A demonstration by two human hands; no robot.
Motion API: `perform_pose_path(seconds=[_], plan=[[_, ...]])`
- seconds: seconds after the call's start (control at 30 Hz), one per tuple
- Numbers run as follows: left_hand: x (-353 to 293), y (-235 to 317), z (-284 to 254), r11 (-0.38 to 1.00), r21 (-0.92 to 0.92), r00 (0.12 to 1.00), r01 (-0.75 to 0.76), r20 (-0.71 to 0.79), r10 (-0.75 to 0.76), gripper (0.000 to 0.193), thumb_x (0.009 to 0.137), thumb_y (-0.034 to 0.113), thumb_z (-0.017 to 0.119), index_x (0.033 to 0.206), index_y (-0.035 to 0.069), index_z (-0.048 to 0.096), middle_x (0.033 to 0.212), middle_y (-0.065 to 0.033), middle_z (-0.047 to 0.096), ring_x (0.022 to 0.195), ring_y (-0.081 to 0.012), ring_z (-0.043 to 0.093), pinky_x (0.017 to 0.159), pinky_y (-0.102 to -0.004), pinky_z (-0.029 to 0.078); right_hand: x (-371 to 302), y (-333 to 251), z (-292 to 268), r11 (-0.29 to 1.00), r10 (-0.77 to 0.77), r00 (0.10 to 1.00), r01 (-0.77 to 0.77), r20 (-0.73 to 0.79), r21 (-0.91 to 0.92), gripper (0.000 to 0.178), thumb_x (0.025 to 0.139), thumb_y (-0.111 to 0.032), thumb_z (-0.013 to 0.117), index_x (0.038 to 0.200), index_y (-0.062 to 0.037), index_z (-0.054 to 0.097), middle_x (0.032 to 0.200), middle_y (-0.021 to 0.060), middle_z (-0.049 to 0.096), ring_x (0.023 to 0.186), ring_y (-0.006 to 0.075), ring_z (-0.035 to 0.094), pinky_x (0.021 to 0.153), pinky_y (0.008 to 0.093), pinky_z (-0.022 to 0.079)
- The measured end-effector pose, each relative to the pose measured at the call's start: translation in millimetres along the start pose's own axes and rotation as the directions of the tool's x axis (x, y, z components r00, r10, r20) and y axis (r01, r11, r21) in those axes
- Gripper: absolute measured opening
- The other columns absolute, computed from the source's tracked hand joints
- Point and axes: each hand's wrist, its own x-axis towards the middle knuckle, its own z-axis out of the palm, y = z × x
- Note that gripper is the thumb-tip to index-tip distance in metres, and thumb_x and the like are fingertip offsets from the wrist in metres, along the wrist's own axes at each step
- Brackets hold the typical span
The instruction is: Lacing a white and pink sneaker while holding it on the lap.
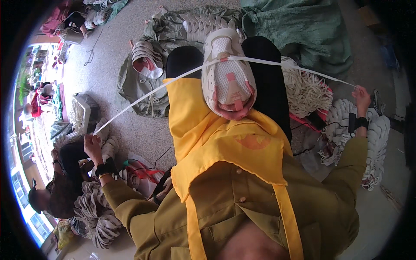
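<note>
Now, one end of a white lace [256,61] is being pinched by the left hand [92,148], left of the shoe [233,89]; the other is being pinched by the right hand [361,99], right of the shoe. The lace is being stretched across the shoe, which is being propped between the knees [263,47]. Likely light, soft and bendy, it is best being held near its tips. A pile of laces [305,91] is being seen just right of the shoe.
</note>
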Motion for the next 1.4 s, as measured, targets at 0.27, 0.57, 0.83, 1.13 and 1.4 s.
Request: perform_pose_path(seconds=[0.27,0.57,0.83,1.13,1.4], plan=[[-0.8,-7.7,0.9,1.000,0.010,0.999,-0.019,0.037,0.018,0.008,0.093,0.007,0.062,0.090,0.000,0.061,0.073,-0.0105,0.071,0.068,-0.0164,0.073,0.063,-0.0306,0.056,9.1,34.1,-23.9,0.985,-0.170,0.985,0.170,-0.007,0.033,0.021,0.100,-0.010,0.061,0.116,0.0017,0.067,0.094,0.0099,0.072,0.080,0.0177,0.072,0.070,0.0292,0.061],[16.9,-10.0,-19.4,0.983,0.185,0.991,0.000,-0.135,0.025,0.007,0.093,0.005,0.061,0.088,0.000,0.060,0.074,-0.0118,0.071,0.065,-0.0186,0.073,0.057,-0.0313,0.056,9.4,-3.3,-10.4,0.996,-0.030,0.999,0.029,-0.014,-0.089,0.021,0.101,-0.015,0.060,0.111,0.0016,0.068,0.092,0.0100,0.072,0.073,0.0166,0.071,0.067,0.0282,0.058],[42.5,-37.7,-59.9,0.962,0.242,0.958,0.129,-0.280,-0.058,0.010,0.090,0.009,0.064,0.095,0.000,0.064,0.078,-0.0101,0.073,0.069,-0.0212,0.074,0.063,-0.0331,0.058,38.1,-21.9,3.2,0.996,-0.037,0.999,0.035,-0.023,-0.079,0.022,0.102,-0.017,0.059,0.108,0.0011,0.069,0.087,0.0098,0.072,0.074,0.0159,0.071,0.065,0.0288,0.057],[53.8,-17.4,-54.3,0.987,0.082,0.969,0.140,-0.214,-0.120,0.015,0.095,0.011,0.061,0.089,-0.003,0.061,0.077,-0.0102,0.073,0.066,-0.0173,0.074,0.059,-0.0303,0.059,69.7,-48.6,8.0,0.997,-0.015,0.999,0.011,-0.051,-0.077,0.024,0.102,-0.019,0.059,0.110,0.0022,0.068,0.091,0.0097,0.073,0.076,0.0156,0.071,0.068,0.0280,0.058],[101.5,39.5,-50.1,0.994,0.100,0.993,-0.044,-0.101,0.054,0.011,0.095,0.006,0.061,0.098,-0.005,0.064,0.080,-0.0127,0.074,0.068,-0.0181,0.074,0.061,-0.0281,0.059,77.8,-78.8,-5.1,0.997,-0.070,0.998,0.070,-0.011,0.039,0.030,0.102,-0.024,0.061,0.105,0.0045,0.069,0.091,0.0101,0.072,0.078,0.0153,0.071,0.071,0.0275,0.056]])
